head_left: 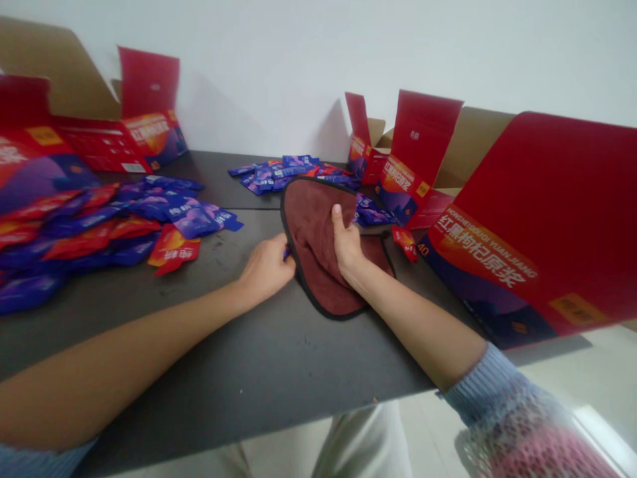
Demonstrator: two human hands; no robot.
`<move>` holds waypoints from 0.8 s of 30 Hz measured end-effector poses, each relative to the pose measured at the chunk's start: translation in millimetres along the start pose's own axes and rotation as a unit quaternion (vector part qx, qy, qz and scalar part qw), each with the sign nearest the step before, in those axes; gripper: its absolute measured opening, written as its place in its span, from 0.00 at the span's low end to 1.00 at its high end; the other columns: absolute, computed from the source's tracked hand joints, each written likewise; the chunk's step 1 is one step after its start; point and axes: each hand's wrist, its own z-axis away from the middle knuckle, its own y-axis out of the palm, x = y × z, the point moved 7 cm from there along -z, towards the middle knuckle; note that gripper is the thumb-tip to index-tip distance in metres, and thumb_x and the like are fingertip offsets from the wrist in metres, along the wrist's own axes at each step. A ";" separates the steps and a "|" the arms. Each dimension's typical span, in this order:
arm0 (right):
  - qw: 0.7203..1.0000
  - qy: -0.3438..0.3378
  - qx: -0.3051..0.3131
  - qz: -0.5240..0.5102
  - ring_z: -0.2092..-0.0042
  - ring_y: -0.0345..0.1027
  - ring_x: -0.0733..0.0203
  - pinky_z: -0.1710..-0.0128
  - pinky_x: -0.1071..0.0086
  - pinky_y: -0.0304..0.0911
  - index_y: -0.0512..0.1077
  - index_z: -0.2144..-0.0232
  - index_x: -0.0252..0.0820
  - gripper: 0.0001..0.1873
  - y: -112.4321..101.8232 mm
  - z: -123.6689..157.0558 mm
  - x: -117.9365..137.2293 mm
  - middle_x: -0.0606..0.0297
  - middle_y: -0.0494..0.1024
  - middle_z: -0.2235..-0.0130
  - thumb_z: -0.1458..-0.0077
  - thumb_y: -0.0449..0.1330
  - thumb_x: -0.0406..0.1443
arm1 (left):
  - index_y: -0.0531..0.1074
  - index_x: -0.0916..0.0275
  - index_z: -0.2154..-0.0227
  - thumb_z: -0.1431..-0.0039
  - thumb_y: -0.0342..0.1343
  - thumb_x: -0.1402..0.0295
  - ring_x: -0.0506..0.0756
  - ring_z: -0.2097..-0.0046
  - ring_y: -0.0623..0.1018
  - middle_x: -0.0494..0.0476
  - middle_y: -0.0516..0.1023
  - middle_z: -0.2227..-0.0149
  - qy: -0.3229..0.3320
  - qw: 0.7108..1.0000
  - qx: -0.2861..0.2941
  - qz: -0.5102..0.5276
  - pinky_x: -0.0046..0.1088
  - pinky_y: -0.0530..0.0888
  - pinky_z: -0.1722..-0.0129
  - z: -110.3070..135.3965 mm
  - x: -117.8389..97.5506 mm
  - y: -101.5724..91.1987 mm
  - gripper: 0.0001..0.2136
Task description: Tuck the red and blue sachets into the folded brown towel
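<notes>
A brown cloth (313,229) with a black edge is bunched and folded in my right hand (347,242), thumb on top and the other fingers hidden in the folds. My left hand (269,265) is closed at the cloth's left edge. Between its fingertips shows a small bit of a blue sachet (286,253), the rest of it out of sight behind the cloth. Beyond the cloth lies a pile of blue and red sachets (279,174). One red sachet (405,243) lies to the right of the cloth.
On the left, a larger heap of blue and red sachets (124,219) covers part of the dark table (249,385). Open red cartons stand at the back left (99,143), back right (413,156) and near right (537,232). A white wall (273,73) rises behind.
</notes>
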 end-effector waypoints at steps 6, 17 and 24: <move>0.990 -0.024 0.119 0.073 0.49 0.75 0.53 0.43 0.57 0.67 0.74 0.55 0.40 0.28 31.9 25.0 -17.0 0.57 0.81 0.52 0.59 0.73 0.42 | 0.76 0.64 0.67 0.48 0.58 0.67 0.63 0.59 0.80 0.62 0.82 0.64 -0.035 0.996 -0.083 -0.019 0.32 0.75 0.63 -2.3 6.5 -20.5 0.08; 0.992 0.013 0.119 0.043 0.54 0.78 0.55 0.50 0.60 0.72 0.77 0.60 0.38 0.21 33.3 21.7 -19.9 0.57 0.83 0.55 0.56 0.70 0.43 | 0.78 0.67 0.57 0.48 0.59 0.66 0.63 0.57 0.80 0.65 0.82 0.58 0.005 0.994 -0.112 -0.018 0.38 0.76 0.56 -4.7 -2.5 -24.0 0.16; 0.997 0.044 0.065 0.006 0.52 0.77 0.55 0.49 0.60 0.72 0.75 0.58 0.37 0.20 23.0 12.4 -15.3 0.55 0.82 0.52 0.52 0.68 0.41 | 0.78 0.65 0.61 0.52 0.54 0.72 0.60 0.55 0.80 0.57 0.82 0.64 0.076 0.987 0.064 0.125 0.38 0.76 0.51 -22.1 6.0 2.1 0.15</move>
